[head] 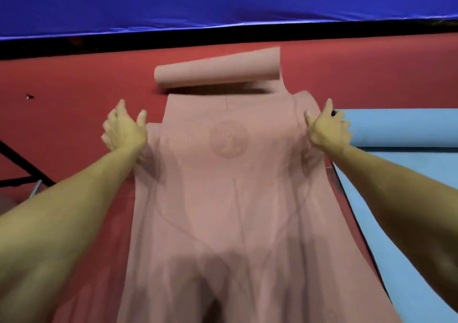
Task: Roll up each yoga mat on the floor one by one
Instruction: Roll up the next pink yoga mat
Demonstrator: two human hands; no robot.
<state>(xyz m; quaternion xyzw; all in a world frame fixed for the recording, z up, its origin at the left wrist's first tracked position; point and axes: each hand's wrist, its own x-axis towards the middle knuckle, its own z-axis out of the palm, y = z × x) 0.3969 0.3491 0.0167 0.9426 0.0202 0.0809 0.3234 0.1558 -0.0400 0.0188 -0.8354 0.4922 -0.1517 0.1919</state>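
the pink mat (223, 198) is our landmark here, running lengthwise away from the person across the red floor (74, 79), its long axis pointing straight ahead. nearest the camera, the flat stretch of the mat is lying rumpled, creases fanning up through it. moving up along it, both forearms are reaching forward, one down each long edge. the left hand (124, 129) is sitting at the mat's left edge, fingers (116, 114) spread and relaxed, thumb up, grasping nothing as far as i can see; whether the palm is touching the edge is blurred. the right hand (327, 129) is at the mat's right edge, thumb pressing toward the raised fold there, the other fingers loosely curled; whether it is actually pinching the mat, i cannot tell. just right of the pink mat, a blue mat (396, 174) is lying with its own far end rolled. further on, beyond both hands, the rolled end (218, 71) of the pink mat is resting crosswise, skewed, its right end fatter and farther off than its left. so the roll is lying ahead of the fingers, well apart from them, both hands about equally near. judging by this, the reach has to carry forward to the roll and square it up before rolling on. behind it all, a blue tarp (223, 0) is hanging.
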